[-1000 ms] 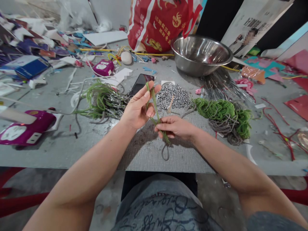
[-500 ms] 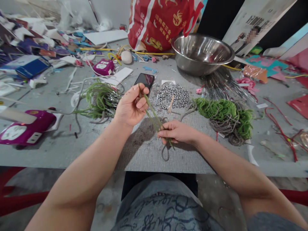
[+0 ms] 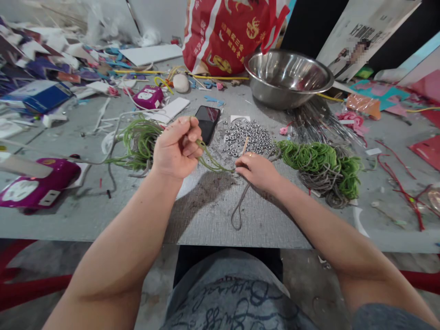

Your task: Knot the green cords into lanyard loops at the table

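My left hand point(image 3: 176, 149) is closed in a fist around the upper end of a green cord point(image 3: 213, 163), raised above the grey table point(image 3: 206, 215). The cord sags to the right, where my right hand point(image 3: 257, 171) pinches its other end low over the table. A grey cord point(image 3: 240, 206) hangs from under my right hand and lies looped on the table. Just beyond my right hand lies a heap of small silver nuts point(image 3: 250, 135) with a thin wooden stick point(image 3: 244, 145) among them. A black phone point(image 3: 207, 121) lies behind my left hand.
A pile of green and grey cords point(image 3: 323, 167) lies right of my right hand; another green bundle point(image 3: 139, 142) lies left. A steel bowl point(image 3: 288, 75) and a red bag point(image 3: 230, 32) stand at the back. A purple device point(image 3: 34, 183) sits at the left edge amid scattered scraps.
My left hand has moved left and closed into a fist, drawing the green cord out sideways. My right hand has slid forward toward the nuts, leaving the grey loop lying on the table.
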Demonstrator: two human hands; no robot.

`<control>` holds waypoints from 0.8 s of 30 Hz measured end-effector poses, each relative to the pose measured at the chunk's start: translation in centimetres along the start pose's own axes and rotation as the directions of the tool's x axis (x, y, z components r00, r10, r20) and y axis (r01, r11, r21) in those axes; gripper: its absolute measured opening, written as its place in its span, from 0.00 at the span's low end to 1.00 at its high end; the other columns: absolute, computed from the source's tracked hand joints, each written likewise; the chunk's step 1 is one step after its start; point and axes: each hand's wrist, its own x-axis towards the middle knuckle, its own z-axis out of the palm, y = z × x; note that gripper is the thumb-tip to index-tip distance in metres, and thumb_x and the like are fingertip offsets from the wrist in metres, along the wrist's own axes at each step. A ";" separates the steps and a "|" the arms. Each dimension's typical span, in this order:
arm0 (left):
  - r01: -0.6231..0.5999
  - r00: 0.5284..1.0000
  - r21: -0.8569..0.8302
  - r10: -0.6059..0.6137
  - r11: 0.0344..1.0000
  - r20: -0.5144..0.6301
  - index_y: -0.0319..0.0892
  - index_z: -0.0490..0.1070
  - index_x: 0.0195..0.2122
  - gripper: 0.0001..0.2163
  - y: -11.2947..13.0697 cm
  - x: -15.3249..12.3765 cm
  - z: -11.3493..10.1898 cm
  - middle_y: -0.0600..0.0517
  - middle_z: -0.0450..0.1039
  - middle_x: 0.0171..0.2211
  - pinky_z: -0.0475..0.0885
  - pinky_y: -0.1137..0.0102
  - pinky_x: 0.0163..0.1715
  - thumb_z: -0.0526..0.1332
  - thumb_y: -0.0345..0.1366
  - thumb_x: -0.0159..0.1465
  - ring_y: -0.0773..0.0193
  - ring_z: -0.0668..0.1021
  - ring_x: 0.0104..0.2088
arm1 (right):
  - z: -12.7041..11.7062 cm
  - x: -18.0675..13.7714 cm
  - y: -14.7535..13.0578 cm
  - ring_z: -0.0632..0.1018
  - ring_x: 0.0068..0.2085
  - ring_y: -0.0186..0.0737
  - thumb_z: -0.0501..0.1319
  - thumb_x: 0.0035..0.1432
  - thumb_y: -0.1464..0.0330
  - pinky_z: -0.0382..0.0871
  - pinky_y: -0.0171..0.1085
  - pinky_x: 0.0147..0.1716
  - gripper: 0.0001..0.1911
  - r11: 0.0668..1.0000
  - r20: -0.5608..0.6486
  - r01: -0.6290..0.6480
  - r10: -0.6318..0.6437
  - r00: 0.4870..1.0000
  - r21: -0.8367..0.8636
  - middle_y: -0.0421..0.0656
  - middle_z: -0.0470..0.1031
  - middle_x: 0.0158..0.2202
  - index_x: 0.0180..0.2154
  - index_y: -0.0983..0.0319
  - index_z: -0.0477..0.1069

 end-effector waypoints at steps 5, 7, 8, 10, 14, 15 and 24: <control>-0.041 0.999 0.072 0.042 0.997 -0.013 0.41 0.68 0.25 0.11 -0.3 0.1 -0.2 0.59 0.59 0.14 0.43 0.74 0.11 0.52 0.32 0.64 0.78 0.49 0.11 | 0.7 -0.1 -0.3 0.71 0.39 0.41 0.56 0.56 0.73 0.60 0.37 0.34 0.05 0.998 0.013 0.028 -0.028 1.000 -0.050 0.47 0.72 0.36 0.30 0.62 0.70; -0.049 0.998 0.156 0.053 0.986 -0.018 0.41 0.69 0.23 0.07 -1.3 0.1 -0.1 0.58 0.60 0.15 0.42 0.74 0.11 0.58 0.34 0.58 0.79 0.51 0.11 | 0.5 -0.3 -0.2 0.71 0.37 0.40 0.56 0.55 0.74 0.59 0.36 0.33 0.06 0.999 -0.002 0.012 -0.012 1.000 -0.039 0.45 0.72 0.34 0.28 0.62 0.69; -0.040 0.999 0.202 0.043 0.979 -0.011 0.41 0.69 0.23 0.07 -1.8 0.0 0.0 0.58 0.60 0.14 0.42 0.74 0.11 0.60 0.35 0.56 0.79 0.52 0.11 | 0.2 -0.4 -0.2 0.71 0.35 0.39 0.57 0.54 0.74 0.59 0.36 0.32 0.06 1.000 -0.016 -0.010 0.010 1.000 -0.016 0.44 0.72 0.33 0.27 0.62 0.69; -0.038 0.999 0.300 0.039 0.953 0.002 0.40 0.70 0.22 0.05 -3.0 -0.1 0.2 0.56 0.63 0.16 0.43 0.75 0.12 0.62 0.34 0.53 0.79 0.55 0.12 | -0.6 -0.7 0.0 0.71 0.31 0.37 0.58 0.53 0.73 0.59 0.36 0.31 0.05 0.995 -0.065 -0.067 0.071 0.995 0.070 0.42 0.73 0.29 0.26 0.61 0.69; -0.052 0.997 0.569 0.009 0.821 0.078 0.39 0.71 0.23 0.06 -4.7 -0.6 0.7 0.56 0.63 0.16 0.48 0.75 0.14 0.60 0.36 0.52 0.77 0.57 0.14 | -2.2 -1.3 0.4 0.69 0.26 0.33 0.63 0.49 0.69 0.60 0.36 0.29 0.03 0.938 -0.231 -0.084 0.168 0.958 0.335 0.38 0.72 0.23 0.25 0.60 0.71; -0.075 0.994 0.650 0.007 0.756 0.107 0.38 0.70 0.23 0.07 -5.0 -0.7 0.9 0.57 0.62 0.16 0.50 0.75 0.15 0.60 0.36 0.52 0.76 0.58 0.16 | -2.4 -1.5 0.5 0.69 0.25 0.33 0.63 0.49 0.68 0.60 0.36 0.28 0.04 0.913 -0.261 -0.076 0.193 0.946 0.400 0.38 0.72 0.23 0.25 0.61 0.71; -0.207 0.953 0.845 -0.096 0.493 0.289 0.38 0.67 0.22 0.10 -6.7 -1.2 1.6 0.58 0.59 0.17 0.56 0.75 0.20 0.57 0.39 0.56 0.73 0.61 0.20 | -0.3 -2.6 0.4 0.70 0.26 0.32 0.65 0.46 0.59 0.63 0.36 0.27 0.13 0.768 -0.312 -0.038 0.304 0.900 0.639 0.39 0.73 0.24 0.26 0.62 0.71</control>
